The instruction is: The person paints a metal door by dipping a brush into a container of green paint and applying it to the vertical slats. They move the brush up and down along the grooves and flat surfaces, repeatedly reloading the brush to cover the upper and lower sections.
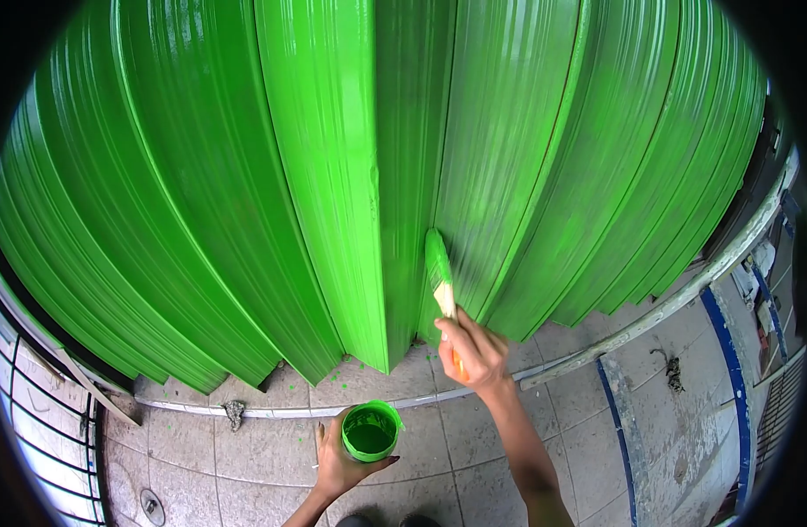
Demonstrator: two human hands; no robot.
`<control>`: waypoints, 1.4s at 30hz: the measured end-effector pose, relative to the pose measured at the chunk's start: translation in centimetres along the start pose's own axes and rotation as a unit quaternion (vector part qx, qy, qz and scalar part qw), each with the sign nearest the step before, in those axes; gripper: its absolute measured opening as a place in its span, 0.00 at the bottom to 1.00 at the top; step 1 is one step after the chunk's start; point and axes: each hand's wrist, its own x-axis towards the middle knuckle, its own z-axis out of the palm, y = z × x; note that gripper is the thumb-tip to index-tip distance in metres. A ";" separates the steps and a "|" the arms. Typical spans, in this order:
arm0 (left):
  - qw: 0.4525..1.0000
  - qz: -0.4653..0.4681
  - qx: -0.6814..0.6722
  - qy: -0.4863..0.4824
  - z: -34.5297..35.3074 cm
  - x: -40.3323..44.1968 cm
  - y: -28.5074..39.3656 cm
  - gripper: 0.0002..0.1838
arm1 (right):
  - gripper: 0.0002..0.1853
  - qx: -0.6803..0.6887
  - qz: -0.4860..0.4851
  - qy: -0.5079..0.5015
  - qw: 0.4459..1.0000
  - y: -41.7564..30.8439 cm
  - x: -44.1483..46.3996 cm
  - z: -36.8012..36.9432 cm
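Note:
My right hand (474,350) grips a paintbrush (443,294) by its handle, with the bristles up and coated in green paint. The brush tip touches the corrugated metal panel (324,158), low down beside a fold. Left of the brush the panel is bright, glossy green; to the right the green is thinner and streaky, with grey showing through. In my left hand (335,457) is a round paint cup (371,430), held upright around its side. Green paint covers its rim and lies inside.
Tiles (403,481) cover the floor, with green drips near the panel's lower edge. A pale curved strip (597,349) runs along the floor. Blue-edged boards (618,422) lie at right. A black grille (47,422) stands at left. My shoes (418,521) show at the bottom.

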 end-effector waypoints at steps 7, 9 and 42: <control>1.000 0.012 -0.001 0.003 -0.1 -0.1 -0.3 0.52 | 0.10 0.026 0.084 -0.198 0.976 -2.7 -14.5 3.3; 1.000 0.013 -0.003 0.005 -0.2 0.0 -0.2 0.52 | 0.10 0.065 0.143 -0.224 0.962 -3.7 -16.6 3.0; 1.000 -0.014 -0.020 0.001 -0.6 -0.1 -0.2 0.53 | 0.10 0.049 0.090 -0.060 0.993 -2.2 -6.3 -1.3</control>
